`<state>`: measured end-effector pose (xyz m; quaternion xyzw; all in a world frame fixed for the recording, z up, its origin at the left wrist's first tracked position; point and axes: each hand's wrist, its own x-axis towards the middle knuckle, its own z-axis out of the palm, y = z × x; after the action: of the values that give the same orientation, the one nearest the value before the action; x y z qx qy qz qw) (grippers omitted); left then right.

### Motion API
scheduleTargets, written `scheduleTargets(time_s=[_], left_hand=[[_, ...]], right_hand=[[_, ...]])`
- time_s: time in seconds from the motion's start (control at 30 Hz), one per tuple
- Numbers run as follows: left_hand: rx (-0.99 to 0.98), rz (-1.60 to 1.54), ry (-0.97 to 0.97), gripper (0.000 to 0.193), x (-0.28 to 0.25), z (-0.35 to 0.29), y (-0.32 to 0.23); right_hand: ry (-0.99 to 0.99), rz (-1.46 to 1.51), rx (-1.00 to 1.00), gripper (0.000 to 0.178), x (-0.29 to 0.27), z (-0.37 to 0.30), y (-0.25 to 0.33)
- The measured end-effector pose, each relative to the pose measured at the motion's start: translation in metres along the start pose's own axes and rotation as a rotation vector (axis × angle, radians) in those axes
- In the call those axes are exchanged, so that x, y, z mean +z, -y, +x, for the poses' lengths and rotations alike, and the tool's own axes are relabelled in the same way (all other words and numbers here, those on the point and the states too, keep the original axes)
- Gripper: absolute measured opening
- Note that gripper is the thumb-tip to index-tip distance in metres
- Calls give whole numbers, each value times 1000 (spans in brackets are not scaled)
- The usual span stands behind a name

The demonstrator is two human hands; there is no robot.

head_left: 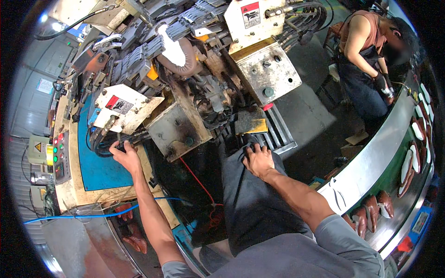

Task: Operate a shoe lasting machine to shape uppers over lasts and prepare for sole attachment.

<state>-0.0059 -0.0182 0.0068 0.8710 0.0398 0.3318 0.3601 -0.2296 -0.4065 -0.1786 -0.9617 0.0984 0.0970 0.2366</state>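
Observation:
My left hand [126,156] is raised in front of the blue panel [104,173], beside a bundle of black hoses [99,143]. Its thumb and fingers are apart, and I see nothing held in it; whether a fingertip touches a hose I cannot tell. Resting on my dark-clothed knee, my right hand [259,161] lies flat with fingers spread. Ahead of both hands stands a large machine, in which a brown shoe upper [188,60] with a white sole face [174,48] sits bottom up between rows of grey metal plates [143,51].
Red and green buttons line a control panel [60,148] at left. A foot pedal [251,123] is beyond my right knee. Shoe parts [371,211] lie along a curved conveyor [361,171] at right, where another person [364,60] works. A blue air hose [106,215] crosses at lower left.

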Motion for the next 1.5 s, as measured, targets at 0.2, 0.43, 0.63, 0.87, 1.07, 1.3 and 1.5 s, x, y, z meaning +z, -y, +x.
scheduleTargets(time_s=[0.2,0.43,0.63,0.87,1.07,1.3,1.5], left_hand=[[-61,-71,-16,28,3,-2,-4],[-102,-59,40,29,-2,1,-2],[-106,60,13,35,2,-1,-6],[105,272,-100,37,2,-7,-2],[-13,133,-36,58,-8,-9,-19],[-539,-602,126,64,-15,-61,-4],[-90,-539,531,59,74,-66,-113]], right_hand=[[12,5,19,53,0,1,-1],[4,21,14,51,-1,0,-1],[0,14,25,50,-2,2,-3],[8,6,4,52,-3,0,0],[1,-3,-2,52,-10,-6,-1],[-39,57,-15,52,-12,-14,-4],[-78,37,-2,52,-5,-15,-17]])
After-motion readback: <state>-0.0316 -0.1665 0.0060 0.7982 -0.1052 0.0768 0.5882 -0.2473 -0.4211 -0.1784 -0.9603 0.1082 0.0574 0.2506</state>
